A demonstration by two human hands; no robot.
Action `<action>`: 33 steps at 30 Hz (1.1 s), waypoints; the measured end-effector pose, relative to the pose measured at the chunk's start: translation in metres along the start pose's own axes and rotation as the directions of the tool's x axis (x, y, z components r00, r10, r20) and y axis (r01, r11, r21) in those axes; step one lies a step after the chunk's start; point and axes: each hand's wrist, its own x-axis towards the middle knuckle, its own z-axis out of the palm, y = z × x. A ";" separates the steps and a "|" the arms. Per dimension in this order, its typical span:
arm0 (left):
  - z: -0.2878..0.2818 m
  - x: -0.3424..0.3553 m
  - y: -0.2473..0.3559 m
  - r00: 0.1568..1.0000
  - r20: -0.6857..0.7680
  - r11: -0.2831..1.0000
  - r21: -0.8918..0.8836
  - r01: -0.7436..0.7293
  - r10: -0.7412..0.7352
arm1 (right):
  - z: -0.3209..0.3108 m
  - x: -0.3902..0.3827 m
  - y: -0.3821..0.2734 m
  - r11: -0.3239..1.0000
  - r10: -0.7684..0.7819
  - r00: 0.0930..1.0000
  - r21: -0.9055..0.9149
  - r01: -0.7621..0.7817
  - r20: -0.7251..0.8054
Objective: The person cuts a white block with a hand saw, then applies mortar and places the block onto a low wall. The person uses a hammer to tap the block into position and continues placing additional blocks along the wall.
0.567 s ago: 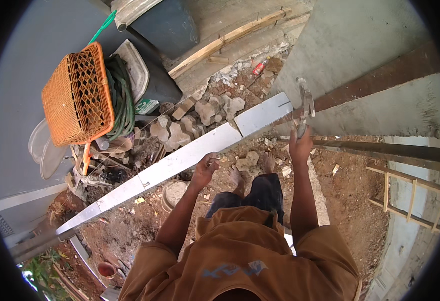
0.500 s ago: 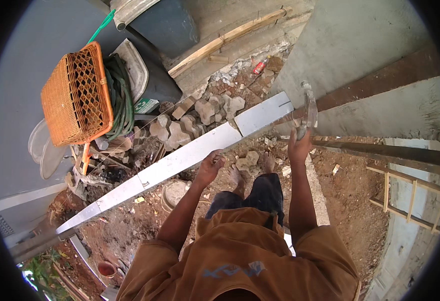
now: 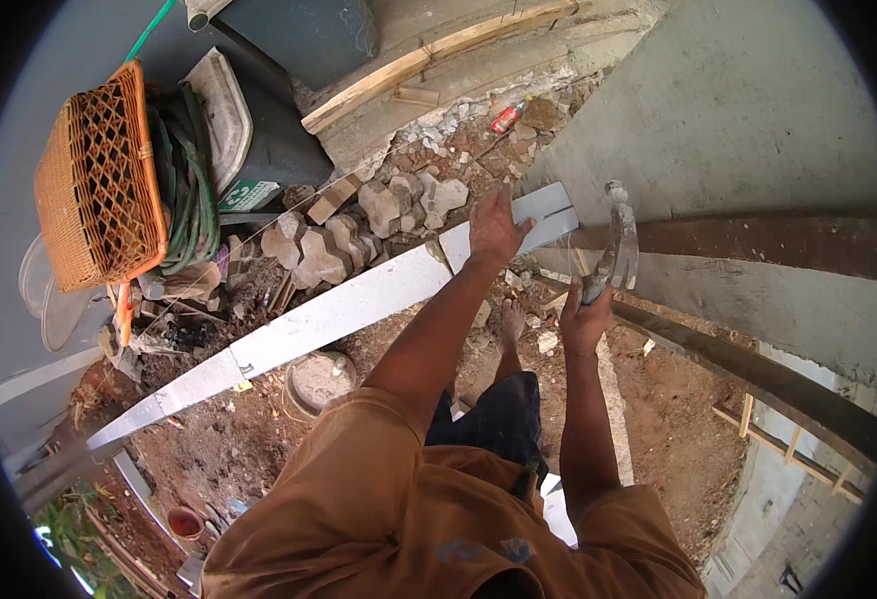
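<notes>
My right hand (image 3: 585, 321) is wrapped round the handle of a claw hammer (image 3: 622, 235), whose metal head points up and away from me beside the grey wall. With fingers stretched forward and the thumb apart, my left hand (image 3: 496, 232) lies on the white end piece (image 3: 553, 208) of a long, narrow run of boards. A dark slit marks that piece near its far right end. A gap with a rough edge parts it from the longer white board (image 3: 343, 302), which runs off toward the lower left.
Grey paving blocks (image 3: 323, 258) are heaped beyond the board. An orange wicker basket (image 3: 94, 185) and a coiled green hose (image 3: 191, 180) stand at the left. A round, mortar-stained bucket (image 3: 320, 382) sits on the dirt nearby. Brown timber (image 3: 758, 367) crosses at right, beside the grey wall (image 3: 728, 120).
My left hand has moved forward and right, from the board's near edge onto the white end piece, its fingers now stretched out. My right hand keeps the hammer at nearly the same place.
</notes>
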 end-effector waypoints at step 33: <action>0.050 0.061 0.023 0.860 0.421 0.949 0.243 0.201 -0.290 | 0.027 0.006 0.037 0.978 0.203 0.962 -0.082 -0.190 0.181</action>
